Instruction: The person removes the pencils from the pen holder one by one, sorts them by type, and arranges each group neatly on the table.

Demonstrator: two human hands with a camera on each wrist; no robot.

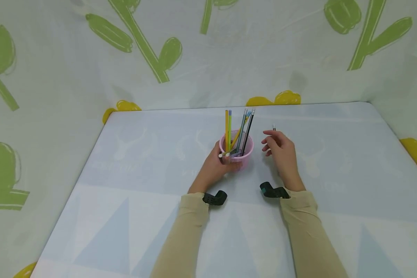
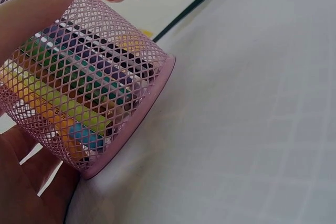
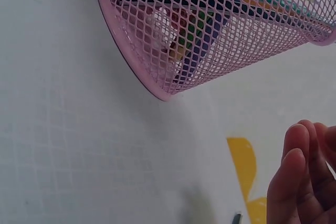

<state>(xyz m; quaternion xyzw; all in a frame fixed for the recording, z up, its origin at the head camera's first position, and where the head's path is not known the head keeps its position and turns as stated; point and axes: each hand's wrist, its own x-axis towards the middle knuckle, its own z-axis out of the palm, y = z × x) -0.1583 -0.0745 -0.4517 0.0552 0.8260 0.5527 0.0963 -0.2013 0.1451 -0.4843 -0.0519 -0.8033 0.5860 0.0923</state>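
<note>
One pink mesh cup (image 1: 245,160), far half of the table (image 1: 153,162), between the hands. Contents: pencils (image 1: 248,131), fanned above the rim. Left hand (image 1: 213,166): wrapped about the cup's left and near wall. Right hand (image 1: 285,154): fingers loosely bent, right of the cup, nothing seen in them. One pencil end (image 1: 274,126), just beyond. Handling, judged: cup light, stiff, non-slip; hold low round the wall; pencils smooth, apt to roll; pinch upper shafts.
</note>
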